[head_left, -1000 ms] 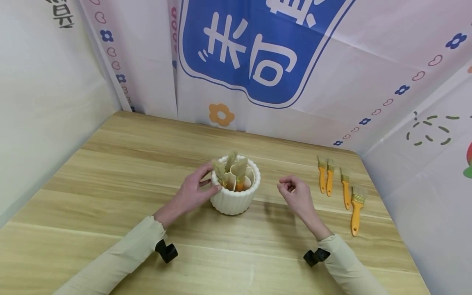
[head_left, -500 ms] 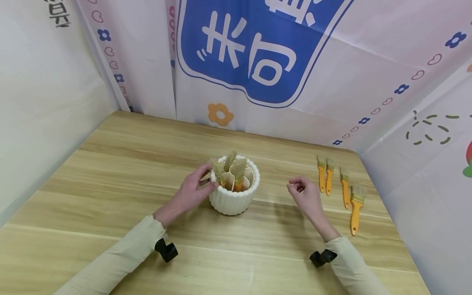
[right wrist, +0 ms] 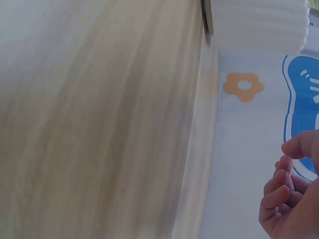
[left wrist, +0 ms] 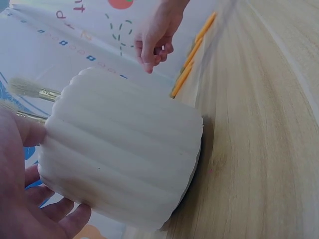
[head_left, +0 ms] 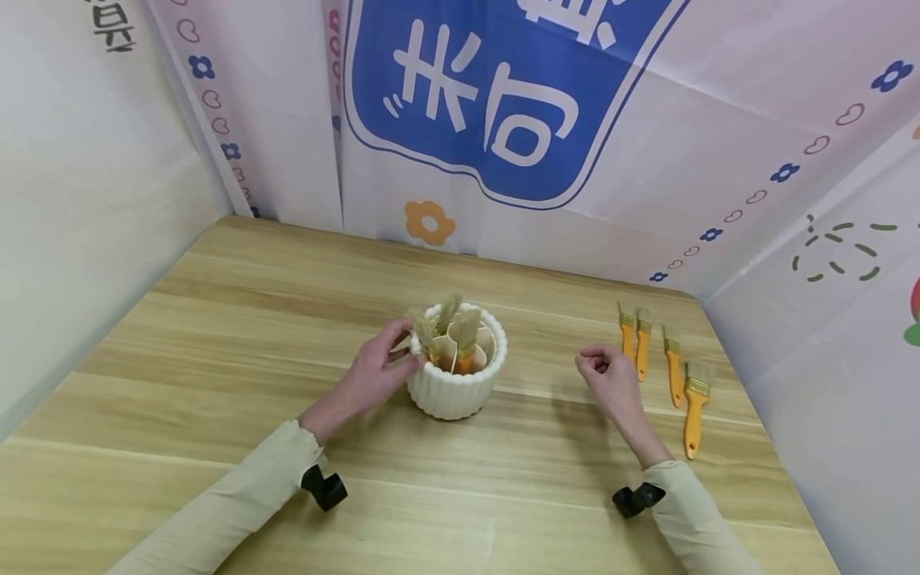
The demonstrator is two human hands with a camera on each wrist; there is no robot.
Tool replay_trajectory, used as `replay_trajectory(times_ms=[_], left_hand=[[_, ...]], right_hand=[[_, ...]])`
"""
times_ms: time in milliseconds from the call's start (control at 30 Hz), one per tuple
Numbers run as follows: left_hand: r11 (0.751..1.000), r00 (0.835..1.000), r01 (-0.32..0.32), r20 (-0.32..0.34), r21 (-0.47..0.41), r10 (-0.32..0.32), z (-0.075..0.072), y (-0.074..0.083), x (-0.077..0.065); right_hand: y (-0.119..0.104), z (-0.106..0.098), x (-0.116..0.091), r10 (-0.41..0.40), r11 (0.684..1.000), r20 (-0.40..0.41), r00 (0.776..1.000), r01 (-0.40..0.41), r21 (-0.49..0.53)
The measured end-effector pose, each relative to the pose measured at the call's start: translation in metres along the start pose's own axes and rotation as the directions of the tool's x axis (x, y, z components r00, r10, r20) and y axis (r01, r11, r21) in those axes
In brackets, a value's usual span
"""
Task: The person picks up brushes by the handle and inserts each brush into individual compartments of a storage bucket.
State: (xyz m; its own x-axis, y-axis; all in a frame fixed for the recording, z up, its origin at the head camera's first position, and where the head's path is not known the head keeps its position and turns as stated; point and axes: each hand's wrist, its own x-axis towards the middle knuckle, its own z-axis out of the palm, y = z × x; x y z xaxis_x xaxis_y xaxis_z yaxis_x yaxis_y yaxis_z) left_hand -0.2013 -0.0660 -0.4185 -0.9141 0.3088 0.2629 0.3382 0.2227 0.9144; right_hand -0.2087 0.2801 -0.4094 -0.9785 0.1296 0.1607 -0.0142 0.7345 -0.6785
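A white ribbed pot point(head_left: 449, 397) with a scalloped rim and inner compartments stands upright on the wooden table. Several paintbrushes point(head_left: 468, 331) stand in it, bristles up. My left hand point(head_left: 374, 374) holds the pot's left side; in the left wrist view the thumb lies near the rim and the fingers curl along the wall. My right hand point(head_left: 613, 383) hovers above the table right of the pot, its fingers loosely curled around nothing. Closest to it lie two small orange-handled paintbrushes point(head_left: 643, 351). In the right wrist view the thumb and index finger are a little apart.
Farther right lie a third orange-handled paintbrush point(head_left: 674, 375) and a wider one point(head_left: 693, 419), near the table's right edge. Printed sheets point(head_left: 611, 231) enclose the table at the back and both sides. A black wrist camera point(head_left: 638, 500) sits on each sleeve.
My right hand has moved right, away from the pot and closer to the loose paintbrushes. My left hand stays at the pot, which has hardly shifted.
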Motion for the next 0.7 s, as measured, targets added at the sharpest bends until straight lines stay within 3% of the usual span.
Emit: replay_trajectory(times_ms=[700], left_hand=[[1.000, 1.000, -0.016, 0.008, -0.018, 0.016, 0.000, -0.001, 0.001]], right_hand=[[0.030, -0.014, 0.008, 0.044, 0.993, -0.058, 0.997, -0.050, -0.106]])
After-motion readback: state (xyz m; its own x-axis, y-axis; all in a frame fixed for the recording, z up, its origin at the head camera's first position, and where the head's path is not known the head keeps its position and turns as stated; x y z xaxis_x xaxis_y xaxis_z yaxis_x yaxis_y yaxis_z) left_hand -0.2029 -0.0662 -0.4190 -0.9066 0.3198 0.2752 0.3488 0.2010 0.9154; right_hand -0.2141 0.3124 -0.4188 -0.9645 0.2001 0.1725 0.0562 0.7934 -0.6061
